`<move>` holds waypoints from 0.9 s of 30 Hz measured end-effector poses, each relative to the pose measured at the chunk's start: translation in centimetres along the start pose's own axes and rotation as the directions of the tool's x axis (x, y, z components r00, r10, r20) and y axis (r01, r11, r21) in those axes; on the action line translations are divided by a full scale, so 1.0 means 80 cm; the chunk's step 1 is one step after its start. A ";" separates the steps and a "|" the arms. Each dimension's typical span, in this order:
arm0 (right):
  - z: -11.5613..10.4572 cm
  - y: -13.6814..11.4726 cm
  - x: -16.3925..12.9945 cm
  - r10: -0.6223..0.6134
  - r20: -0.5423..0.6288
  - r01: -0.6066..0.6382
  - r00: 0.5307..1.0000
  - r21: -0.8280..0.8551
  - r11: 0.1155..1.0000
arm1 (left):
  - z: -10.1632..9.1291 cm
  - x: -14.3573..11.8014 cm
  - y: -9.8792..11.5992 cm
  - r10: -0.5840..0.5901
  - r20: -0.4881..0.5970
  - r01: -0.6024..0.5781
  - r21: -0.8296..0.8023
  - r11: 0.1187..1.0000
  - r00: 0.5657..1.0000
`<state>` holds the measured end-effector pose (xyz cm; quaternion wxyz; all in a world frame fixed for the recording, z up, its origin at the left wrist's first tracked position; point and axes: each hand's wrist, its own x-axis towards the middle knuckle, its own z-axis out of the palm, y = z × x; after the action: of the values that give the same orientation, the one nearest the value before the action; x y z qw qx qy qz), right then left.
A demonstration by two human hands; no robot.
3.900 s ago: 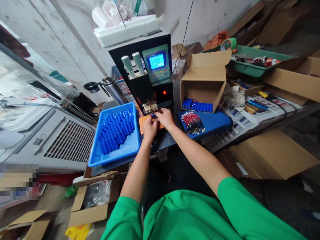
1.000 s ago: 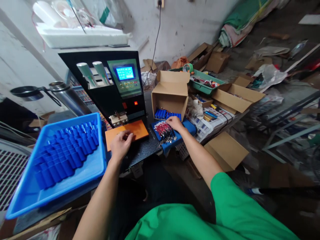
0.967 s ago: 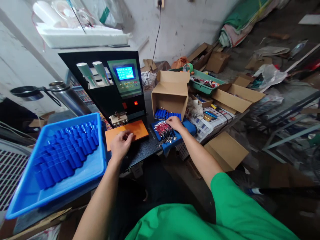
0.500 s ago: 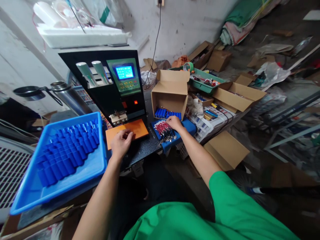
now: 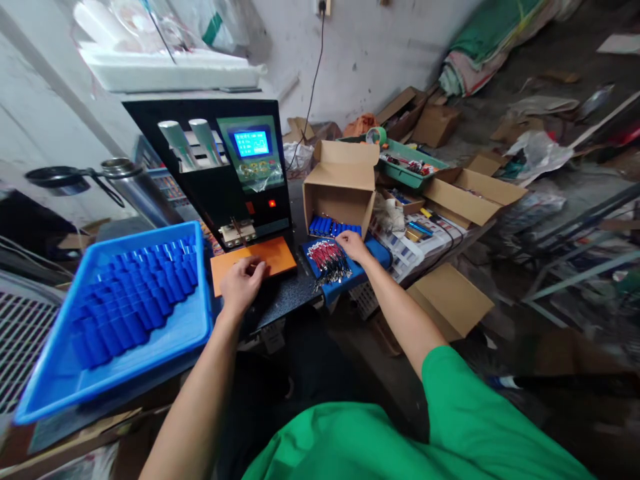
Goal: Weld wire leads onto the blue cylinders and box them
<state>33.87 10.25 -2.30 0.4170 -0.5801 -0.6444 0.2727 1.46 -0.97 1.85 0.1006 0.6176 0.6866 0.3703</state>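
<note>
Wire leads [image 5: 326, 261] lie piled on a blue pad [image 5: 347, 285], the right hand [image 5: 354, 245] at their edge, fingertips bunched; whether it grips one, I cannot tell. The left hand [image 5: 241, 285] curls over an orange board [image 5: 281, 257], its grasp hidden.

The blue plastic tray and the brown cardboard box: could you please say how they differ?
The blue plastic tray has no flaps, while the brown cardboard box has a raised flap. The tray looks larger than the box. The tray holds many rows of blue cylinders; the box shows far fewer. Both hold blue cylinders.
</note>
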 end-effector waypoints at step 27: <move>0.075 -0.152 -0.084 0.076 -0.104 0.006 0.992 0.626 0.780 | 0.000 -0.047 0.035 0.121 -0.064 -0.137 -0.441 0.887 0.991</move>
<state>22.30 2.34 3.32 0.6193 -0.4368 -0.4800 0.4420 4.40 -4.53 2.45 0.2022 0.6161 0.5430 0.5335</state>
